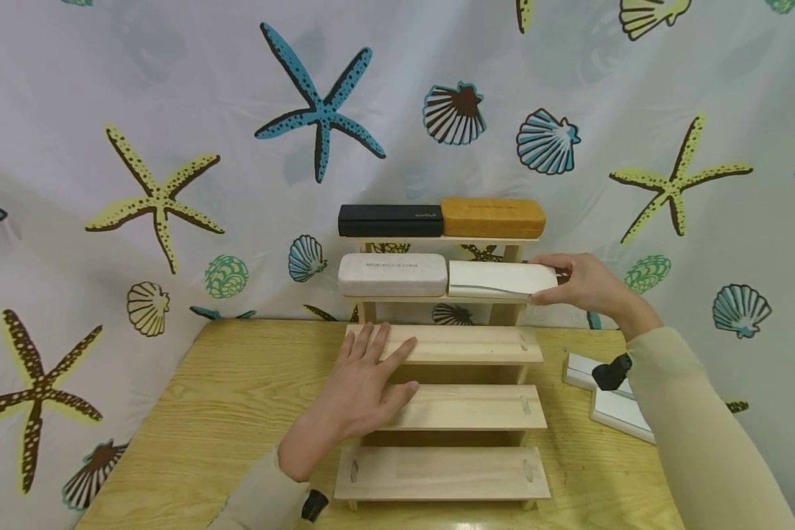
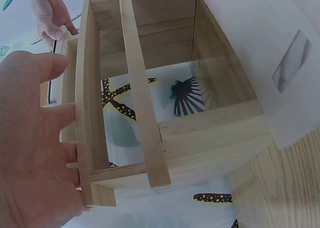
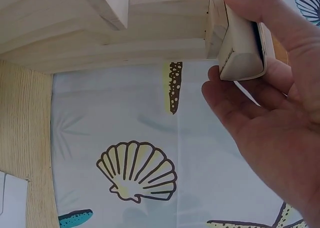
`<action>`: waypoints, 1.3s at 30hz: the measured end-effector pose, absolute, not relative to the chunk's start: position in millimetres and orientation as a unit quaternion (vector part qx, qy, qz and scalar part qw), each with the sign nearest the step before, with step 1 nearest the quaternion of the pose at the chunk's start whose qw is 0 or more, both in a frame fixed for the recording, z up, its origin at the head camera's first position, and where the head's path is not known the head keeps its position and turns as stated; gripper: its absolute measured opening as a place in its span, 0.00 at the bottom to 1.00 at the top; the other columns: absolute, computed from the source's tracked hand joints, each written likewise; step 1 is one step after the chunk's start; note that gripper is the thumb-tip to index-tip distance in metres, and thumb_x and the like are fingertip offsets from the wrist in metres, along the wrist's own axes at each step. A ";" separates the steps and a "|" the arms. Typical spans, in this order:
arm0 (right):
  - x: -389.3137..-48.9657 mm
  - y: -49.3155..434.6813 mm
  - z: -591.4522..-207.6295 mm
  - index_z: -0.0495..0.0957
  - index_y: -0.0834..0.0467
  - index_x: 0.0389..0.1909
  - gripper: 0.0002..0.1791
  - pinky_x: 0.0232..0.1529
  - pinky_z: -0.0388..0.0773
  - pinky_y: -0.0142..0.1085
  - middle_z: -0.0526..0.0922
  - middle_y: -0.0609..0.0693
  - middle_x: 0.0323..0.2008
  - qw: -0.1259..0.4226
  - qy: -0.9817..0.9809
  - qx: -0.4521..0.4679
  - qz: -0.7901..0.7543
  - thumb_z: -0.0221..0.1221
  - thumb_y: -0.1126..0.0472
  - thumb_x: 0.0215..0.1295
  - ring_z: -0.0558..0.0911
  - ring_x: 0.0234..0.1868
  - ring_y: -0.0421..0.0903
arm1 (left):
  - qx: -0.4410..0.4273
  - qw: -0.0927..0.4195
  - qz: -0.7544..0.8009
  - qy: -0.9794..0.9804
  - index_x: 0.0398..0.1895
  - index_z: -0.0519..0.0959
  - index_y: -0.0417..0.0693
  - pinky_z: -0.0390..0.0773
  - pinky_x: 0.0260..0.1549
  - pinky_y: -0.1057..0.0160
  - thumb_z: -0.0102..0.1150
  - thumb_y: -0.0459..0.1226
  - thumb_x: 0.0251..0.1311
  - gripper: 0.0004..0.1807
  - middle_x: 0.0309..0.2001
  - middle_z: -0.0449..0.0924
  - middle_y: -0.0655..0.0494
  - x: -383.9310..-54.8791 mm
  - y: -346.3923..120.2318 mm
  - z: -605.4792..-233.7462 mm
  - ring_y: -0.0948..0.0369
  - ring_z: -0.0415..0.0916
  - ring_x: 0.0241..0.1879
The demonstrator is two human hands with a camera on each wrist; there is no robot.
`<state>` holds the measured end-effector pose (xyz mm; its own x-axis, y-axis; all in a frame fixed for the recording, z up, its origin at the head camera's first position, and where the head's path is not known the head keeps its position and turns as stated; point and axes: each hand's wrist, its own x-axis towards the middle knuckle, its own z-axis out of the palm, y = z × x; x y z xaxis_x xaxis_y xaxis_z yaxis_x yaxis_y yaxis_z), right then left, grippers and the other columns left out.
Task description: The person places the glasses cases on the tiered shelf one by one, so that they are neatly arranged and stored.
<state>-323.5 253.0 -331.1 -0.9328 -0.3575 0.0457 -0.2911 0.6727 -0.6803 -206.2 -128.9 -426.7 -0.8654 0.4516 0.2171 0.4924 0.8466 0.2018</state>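
The left grip (image 1: 371,390) lies spread against the stand (image 1: 444,475); white boxes (image 1: 617,412) on the counter (image 1: 258,383) seem left to place. The right grip (image 1: 579,283) pinches the white case (image 1: 500,277) on the second-highest tier — grey case (image 1: 393,276), black case (image 1: 389,221), orange case (image 1: 493,218) look settled.

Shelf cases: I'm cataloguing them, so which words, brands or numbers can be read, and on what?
"CHINA": pale grey rounded case; preceding word blurred.
Long black case: pale lettering, too small to read.
Orange rectangular case: faint lettering, unreadable.
Slim white case: tiny dark marks, unreadable.
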 end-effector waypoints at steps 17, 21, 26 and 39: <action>-329.2 250.5 -332.5 0.72 0.56 0.75 0.41 0.49 0.78 0.37 0.81 0.62 0.62 0.058 0.910 -0.178 -0.371 0.75 0.53 0.63 0.79 0.55 0.54 | -0.246 0.083 -0.133 -0.957 0.83 0.62 0.59 0.44 0.80 0.31 0.46 0.61 0.76 0.37 0.83 0.51 0.33 -206.4 -127.8 -426.8 0.33 0.45 0.83; -331.1 250.1 -333.2 0.71 0.55 0.76 0.41 0.50 0.79 0.37 0.81 0.62 0.63 0.059 0.907 -0.181 -0.375 0.75 0.53 0.63 0.80 0.55 0.54 | -0.247 0.090 -0.134 -0.956 0.83 0.64 0.58 0.45 0.80 0.31 0.48 0.60 0.76 0.37 0.82 0.52 0.32 -206.1 -127.4 -426.0 0.32 0.45 0.83; -331.2 249.6 -334.0 0.70 0.55 0.77 0.42 0.49 0.80 0.36 0.81 0.62 0.63 0.059 0.907 -0.183 -0.375 0.74 0.53 0.64 0.81 0.56 0.55 | -0.246 0.085 -0.132 -0.957 0.83 0.63 0.58 0.45 0.80 0.31 0.47 0.60 0.76 0.37 0.83 0.51 0.32 -205.4 -126.8 -424.6 0.33 0.44 0.83; -323.7 249.1 -341.3 0.68 0.52 0.79 0.44 0.50 0.80 0.38 0.77 0.61 0.67 0.044 0.904 -0.187 -0.381 0.75 0.51 0.64 0.81 0.58 0.56 | -0.244 0.075 -0.130 -0.958 0.84 0.59 0.61 0.42 0.81 0.34 0.44 0.66 0.75 0.41 0.84 0.47 0.34 -205.3 -128.6 -428.9 0.35 0.41 0.84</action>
<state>-323.7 249.1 -341.3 -0.9261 -0.3720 0.0624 -0.3043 0.6390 -0.7064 -205.3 -128.6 -428.9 -0.8700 0.4472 0.2076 0.4863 0.8477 0.2121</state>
